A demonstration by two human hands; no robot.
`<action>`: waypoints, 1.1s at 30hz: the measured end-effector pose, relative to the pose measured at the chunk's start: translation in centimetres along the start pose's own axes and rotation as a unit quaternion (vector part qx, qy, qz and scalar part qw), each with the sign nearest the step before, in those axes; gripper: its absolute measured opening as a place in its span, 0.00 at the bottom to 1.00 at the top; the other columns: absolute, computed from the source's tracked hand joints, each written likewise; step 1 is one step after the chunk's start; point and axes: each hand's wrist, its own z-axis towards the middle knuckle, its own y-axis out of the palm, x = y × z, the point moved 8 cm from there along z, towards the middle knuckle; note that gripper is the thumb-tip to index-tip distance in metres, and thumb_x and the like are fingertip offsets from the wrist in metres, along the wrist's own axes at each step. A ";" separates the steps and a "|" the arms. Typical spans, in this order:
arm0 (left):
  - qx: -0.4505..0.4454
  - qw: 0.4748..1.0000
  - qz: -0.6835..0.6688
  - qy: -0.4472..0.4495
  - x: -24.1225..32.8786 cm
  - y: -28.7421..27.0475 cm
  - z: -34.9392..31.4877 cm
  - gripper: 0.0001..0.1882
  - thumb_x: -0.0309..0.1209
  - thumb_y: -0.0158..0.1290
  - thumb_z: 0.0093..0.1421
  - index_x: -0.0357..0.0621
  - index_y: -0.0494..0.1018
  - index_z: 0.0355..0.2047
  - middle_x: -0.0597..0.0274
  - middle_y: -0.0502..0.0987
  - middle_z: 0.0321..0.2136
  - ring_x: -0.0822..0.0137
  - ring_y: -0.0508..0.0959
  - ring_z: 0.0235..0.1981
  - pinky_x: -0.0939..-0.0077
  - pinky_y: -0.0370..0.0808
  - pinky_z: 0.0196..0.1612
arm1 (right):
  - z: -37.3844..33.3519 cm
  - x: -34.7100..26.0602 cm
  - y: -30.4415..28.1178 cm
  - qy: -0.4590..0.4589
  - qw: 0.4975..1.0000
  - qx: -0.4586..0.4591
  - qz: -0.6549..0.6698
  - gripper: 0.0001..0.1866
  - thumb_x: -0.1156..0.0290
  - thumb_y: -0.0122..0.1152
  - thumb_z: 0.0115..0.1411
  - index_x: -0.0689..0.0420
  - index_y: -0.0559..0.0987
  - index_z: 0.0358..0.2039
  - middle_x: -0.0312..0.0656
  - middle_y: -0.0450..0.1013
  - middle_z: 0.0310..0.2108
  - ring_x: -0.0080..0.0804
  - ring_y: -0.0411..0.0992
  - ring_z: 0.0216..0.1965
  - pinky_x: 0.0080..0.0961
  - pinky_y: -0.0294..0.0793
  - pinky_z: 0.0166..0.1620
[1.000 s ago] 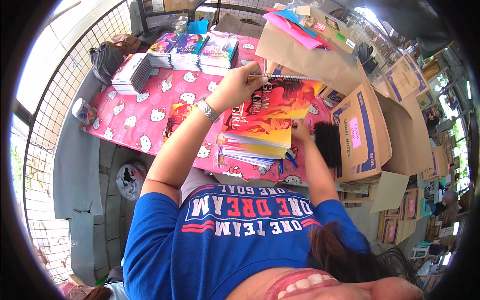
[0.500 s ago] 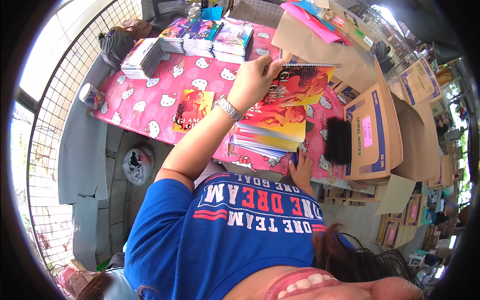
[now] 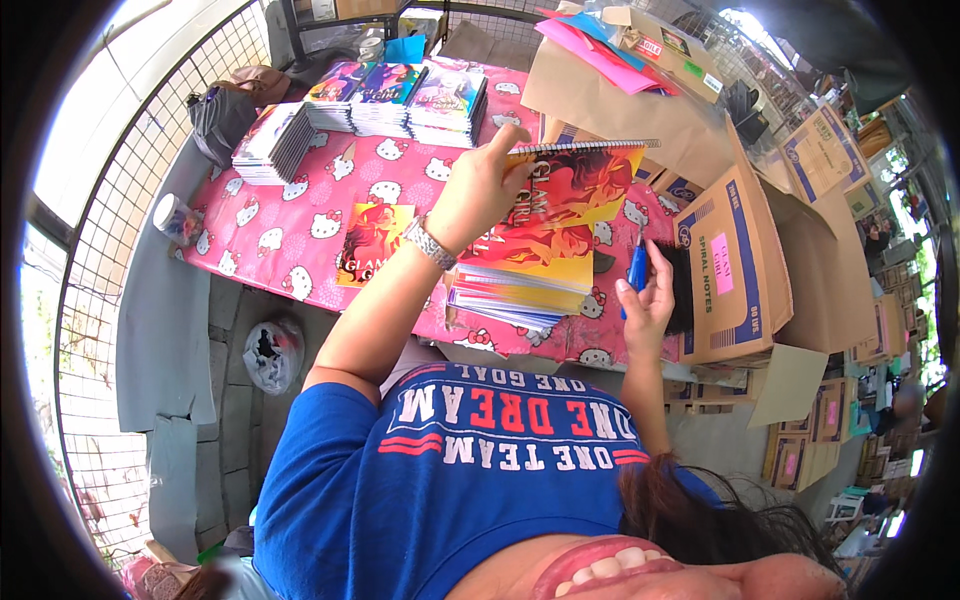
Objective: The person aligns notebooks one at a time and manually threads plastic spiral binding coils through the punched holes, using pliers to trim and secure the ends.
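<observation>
A spiral notebook (image 3: 580, 185) with a red and yellow flame cover is tilted up, its coil edge away from me. My left hand (image 3: 488, 190), with a metal watch at the wrist, is closed on its upper left corner. Below it lies a fanned stack of matching notebooks (image 3: 520, 292), partly covered by the held one. My right hand (image 3: 650, 298) is closed around blue-handled pliers (image 3: 637, 268), metal tip pointing away from me, just right of the stack. A single notebook with the same cover (image 3: 372, 243) lies left of my left forearm.
Several stacks of finished-looking notebooks (image 3: 385, 112) stand at the table's far left. Open cardboard boxes (image 3: 735, 265) line the right side, with a dark bristly bundle (image 3: 682, 290) beside the nearest. Coloured sheets (image 3: 600, 60) lie at the back. A cup (image 3: 176, 218) sits at the left edge.
My right hand has risen from the table's near edge to beside the stack, bringing the pliers into view. My left hand still holds the notebook, slightly shifted left in view.
</observation>
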 end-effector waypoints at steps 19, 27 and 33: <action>-0.007 0.998 -0.055 -0.036 -2.4 0.2 -0.6 0.09 0.26 0.58 0.62 0.33 0.77 0.40 0.57 0.81 0.24 0.73 0.81 0.24 0.78 0.78 0.26 | 4.4 -10.0 12.0 -0.191 0.945 -0.148 -0.222 0.33 0.74 0.71 0.48 0.63 0.73 0.57 0.51 0.72 0.54 0.46 0.71 0.54 0.38 0.70 0.57; -0.016 0.999 -0.033 -0.031 -2.1 -0.1 -1.4 0.08 0.23 0.58 0.61 0.34 0.79 0.40 0.57 0.82 0.29 0.73 0.83 0.27 0.79 0.79 0.29 | 4.9 -7.9 11.4 0.072 0.965 -0.254 0.004 0.26 0.73 0.63 0.59 0.66 0.72 0.57 0.46 0.76 0.43 0.32 0.77 0.37 0.25 0.77 0.39; 0.056 0.997 -0.034 0.051 -0.2 -2.3 -1.6 0.11 0.24 0.59 0.56 0.42 0.80 0.41 0.56 0.80 0.30 0.61 0.81 0.28 0.72 0.77 0.31 | 2.7 -6.1 11.8 0.155 0.932 -0.276 0.176 0.26 0.71 0.58 0.65 0.66 0.67 0.61 0.42 0.74 0.43 0.23 0.72 0.42 0.20 0.72 0.47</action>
